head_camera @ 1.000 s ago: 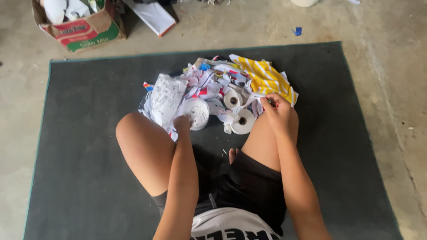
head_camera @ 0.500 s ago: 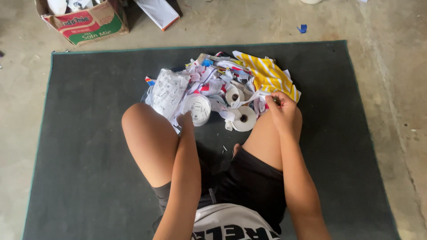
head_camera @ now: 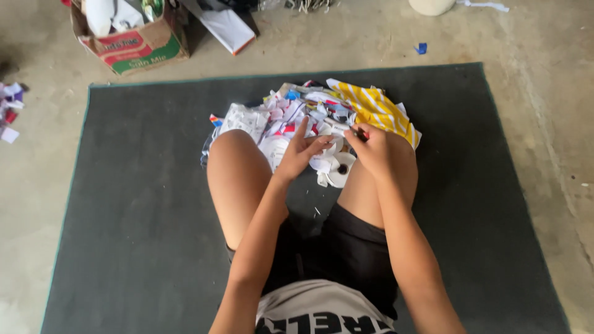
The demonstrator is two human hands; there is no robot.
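Note:
I sit on a dark grey mat with my knees apart and a heap of cut paper scraps between them. A yellow-and-white striped piece lies on the heap's right side. My left hand rests on the scraps with its fingers spread, the index finger pointing away from me. My right hand is beside it, over my right knee, pinching a small red-and-dark bit at its fingertips. A white tape roll lies just below both hands.
A cardboard box full of odds and ends stands off the mat at the far left, with a flat white packet beside it. Loose scraps lie on the concrete at the left edge. A blue scrap lies beyond the mat.
My left hand has left the white roll at the left and moved to the middle of the heap, close to my right hand. The right hand now pinches a small bit.

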